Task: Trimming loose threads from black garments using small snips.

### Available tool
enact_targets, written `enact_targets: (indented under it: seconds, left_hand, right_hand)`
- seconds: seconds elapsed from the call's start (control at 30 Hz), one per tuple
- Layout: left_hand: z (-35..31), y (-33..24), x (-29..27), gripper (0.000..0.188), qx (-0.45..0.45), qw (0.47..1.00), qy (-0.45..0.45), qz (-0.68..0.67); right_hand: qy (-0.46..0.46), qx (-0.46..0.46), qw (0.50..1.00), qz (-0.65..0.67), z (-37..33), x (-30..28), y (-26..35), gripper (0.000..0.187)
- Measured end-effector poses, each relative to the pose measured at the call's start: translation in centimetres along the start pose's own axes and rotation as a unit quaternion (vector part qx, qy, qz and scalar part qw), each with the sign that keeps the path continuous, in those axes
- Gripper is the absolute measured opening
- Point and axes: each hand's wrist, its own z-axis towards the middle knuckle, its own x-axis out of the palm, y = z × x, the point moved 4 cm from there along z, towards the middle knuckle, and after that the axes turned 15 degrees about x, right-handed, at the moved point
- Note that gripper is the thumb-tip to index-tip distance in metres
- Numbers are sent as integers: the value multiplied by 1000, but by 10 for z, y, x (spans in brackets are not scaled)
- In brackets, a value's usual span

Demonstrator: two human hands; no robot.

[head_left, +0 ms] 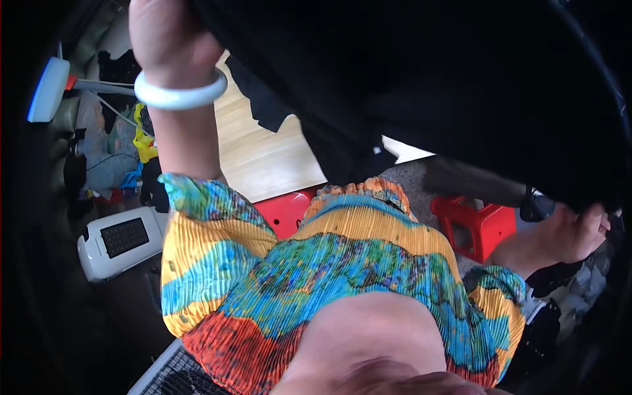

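Cluttered room, pale wood worktop (263,161) ahead of the wearer. Right hand (579,237): fingers curled closed, seemingly pinching the near right edge of black cloth (421,85). Left hand (172,39): raised by the cloth's left side, fingers out of frame, can't tell its grip. Cloth spans between both hands, hiding part of the worktop. For good handling, probably keep the fabric taut between hands, raise the lower right side to match, avoid bunching. Farther out: red stool (484,227) right, white box-shaped device (125,240) left
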Motion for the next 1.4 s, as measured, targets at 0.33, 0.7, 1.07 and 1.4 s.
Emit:
enact_targets:
  seconds: [0.33, 0.7, 1.07, 1.4]
  left_hand:
    - [-21, 22, -127, 31, -39, 892, -349, 284]
    - [74, 33, -94, 20, 41, 956, -244, 161]
    - [-186, 131, -151, 37, -432, 722, -407, 355]
    - [-170, 102, -127, 23, -352, 770, -514, 141]
  right_hand:
    - [223, -10, 946, -236, 29, 218, -33, 22]
    - [294, -114, 938, -143, 42, 243, -73, 24]
    - [412, 120, 892, -143, -6, 260, -211, 22]
    - [486, 92, 862, -109, -8, 281, -208, 25]
